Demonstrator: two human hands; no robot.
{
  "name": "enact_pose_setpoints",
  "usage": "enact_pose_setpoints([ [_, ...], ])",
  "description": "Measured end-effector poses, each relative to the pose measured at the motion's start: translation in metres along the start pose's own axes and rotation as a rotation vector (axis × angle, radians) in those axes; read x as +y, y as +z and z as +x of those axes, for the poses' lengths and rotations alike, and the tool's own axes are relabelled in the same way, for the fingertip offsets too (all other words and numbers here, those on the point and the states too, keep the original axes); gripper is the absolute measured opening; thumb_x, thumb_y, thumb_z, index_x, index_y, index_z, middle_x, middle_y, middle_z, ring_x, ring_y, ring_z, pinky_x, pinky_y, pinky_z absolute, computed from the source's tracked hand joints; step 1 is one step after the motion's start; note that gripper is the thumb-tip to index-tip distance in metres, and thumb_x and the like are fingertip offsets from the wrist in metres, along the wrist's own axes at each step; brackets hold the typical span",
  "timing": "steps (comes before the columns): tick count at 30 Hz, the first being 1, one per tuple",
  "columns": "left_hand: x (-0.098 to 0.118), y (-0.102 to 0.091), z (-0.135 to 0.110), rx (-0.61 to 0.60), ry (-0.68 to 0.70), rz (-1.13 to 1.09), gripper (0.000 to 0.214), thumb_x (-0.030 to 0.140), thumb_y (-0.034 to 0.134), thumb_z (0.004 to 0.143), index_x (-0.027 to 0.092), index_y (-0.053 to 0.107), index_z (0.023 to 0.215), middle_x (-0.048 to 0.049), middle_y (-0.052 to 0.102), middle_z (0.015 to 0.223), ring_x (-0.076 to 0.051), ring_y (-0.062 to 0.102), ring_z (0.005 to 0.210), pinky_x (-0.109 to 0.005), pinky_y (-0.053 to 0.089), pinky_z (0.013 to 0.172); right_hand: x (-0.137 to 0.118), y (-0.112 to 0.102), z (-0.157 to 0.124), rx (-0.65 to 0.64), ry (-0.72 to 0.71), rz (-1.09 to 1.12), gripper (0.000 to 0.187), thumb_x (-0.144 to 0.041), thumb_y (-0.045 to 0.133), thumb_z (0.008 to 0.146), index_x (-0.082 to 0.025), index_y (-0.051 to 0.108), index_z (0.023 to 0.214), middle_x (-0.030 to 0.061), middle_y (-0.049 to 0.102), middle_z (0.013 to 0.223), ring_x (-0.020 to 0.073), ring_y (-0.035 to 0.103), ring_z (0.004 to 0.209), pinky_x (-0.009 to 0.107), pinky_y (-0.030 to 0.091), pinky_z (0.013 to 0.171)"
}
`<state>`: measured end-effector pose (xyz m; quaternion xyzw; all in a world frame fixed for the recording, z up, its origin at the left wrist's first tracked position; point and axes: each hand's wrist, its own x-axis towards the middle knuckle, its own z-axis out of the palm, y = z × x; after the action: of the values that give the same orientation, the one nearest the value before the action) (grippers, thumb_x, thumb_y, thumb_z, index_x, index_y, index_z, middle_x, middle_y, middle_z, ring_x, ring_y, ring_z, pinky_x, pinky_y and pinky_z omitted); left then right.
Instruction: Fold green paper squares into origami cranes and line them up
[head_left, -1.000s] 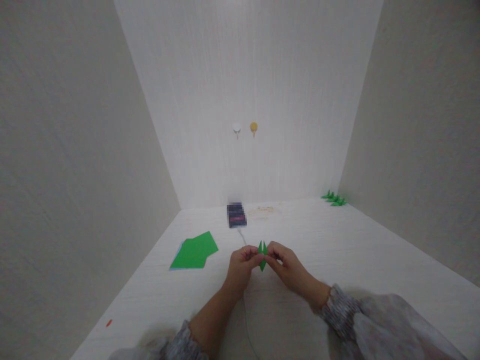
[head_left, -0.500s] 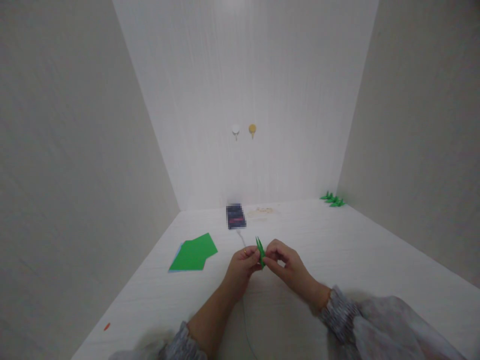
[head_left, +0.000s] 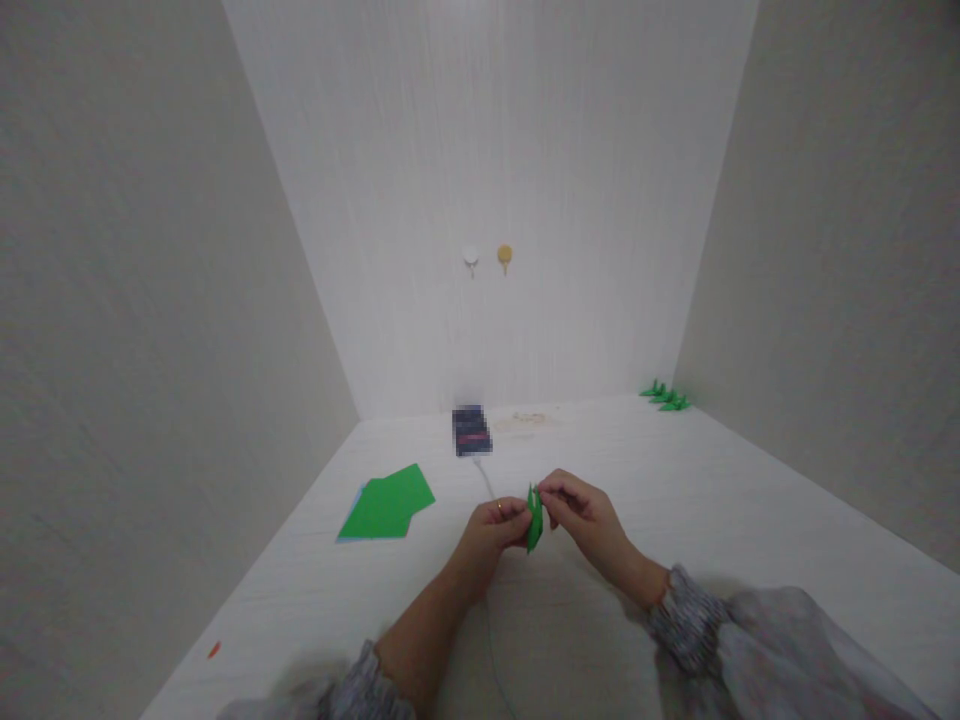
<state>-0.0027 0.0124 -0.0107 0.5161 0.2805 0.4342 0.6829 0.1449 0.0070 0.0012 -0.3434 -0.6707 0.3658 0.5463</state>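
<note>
A small folded green paper piece (head_left: 535, 522) stands nearly upright between my hands, its narrow points upward. My left hand (head_left: 491, 535) is closed, pinching the piece's left side between thumb and fingers; a ring shows on one finger. On the other side, my right hand (head_left: 589, 515) is closed too, with thumb and fingertips pinched at the top right point of the paper. The exact grip of the right fingertips is small and partly hidden.
Green paper sheets (head_left: 386, 505) lie to the left on the white table. Behind my hands is a pixelated dark rectangular object (head_left: 471, 432) with a cable (head_left: 493, 650). Several folded green pieces (head_left: 666, 398) sit at the back right corner. An orange-red scrap (head_left: 214, 650) lies front left.
The green paper piece has shifted slightly right and down with my left hand. My right fingers have moved from its lower side up to its top point.
</note>
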Motion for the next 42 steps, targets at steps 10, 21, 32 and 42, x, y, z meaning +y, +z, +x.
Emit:
enact_pose_setpoints([
  [10,-0.001,-0.001,-0.003,0.065,-0.005,0.018,0.021,0.030,0.064,0.064,0.010,0.061,0.069,-0.0032,0.056,0.061,-0.010,0.047,0.056,-0.023,0.035,0.057,-0.005,-0.004,0.004,-0.010,0.154,0.096,0.017,-0.031,0.059,0.069,-0.015,0.057,0.072,-0.0041,0.048,0.051,0.0079,0.046,0.047,0.021,0.038,0.047],
  [21,-0.001,-0.002,-0.002,0.107,0.072,0.161,0.020,0.028,0.064,0.061,0.012,0.063,0.072,-0.0009,0.055,0.060,-0.008,0.042,0.051,-0.022,0.030,0.052,0.004,-0.008,0.006,-0.098,0.147,0.144,0.021,-0.031,0.061,0.066,-0.017,0.054,0.081,-0.0040,0.048,0.056,0.0079,0.045,0.049,0.023,0.039,0.048],
  [32,-0.001,0.002,-0.002,0.146,0.042,0.091,0.020,0.028,0.069,0.057,0.011,0.062,0.064,-0.0005,0.057,0.056,-0.009,0.047,0.053,-0.023,0.033,0.057,-0.004,-0.008,0.005,-0.154,-0.014,-0.116,0.009,-0.022,0.056,0.070,-0.017,0.054,0.077,-0.0025,0.049,0.060,0.0091,0.047,0.056,0.022,0.040,0.053],
  [42,-0.002,0.000,-0.001,0.178,0.057,0.126,0.023,0.032,0.069,0.057,0.011,0.063,0.063,-0.0006,0.056,0.054,-0.008,0.045,0.051,-0.021,0.032,0.053,-0.007,-0.014,0.006,-0.123,-0.272,-0.371,0.011,-0.023,0.051,0.077,-0.019,0.061,0.080,0.0032,0.057,0.070,0.0121,0.052,0.061,0.025,0.044,0.056],
])
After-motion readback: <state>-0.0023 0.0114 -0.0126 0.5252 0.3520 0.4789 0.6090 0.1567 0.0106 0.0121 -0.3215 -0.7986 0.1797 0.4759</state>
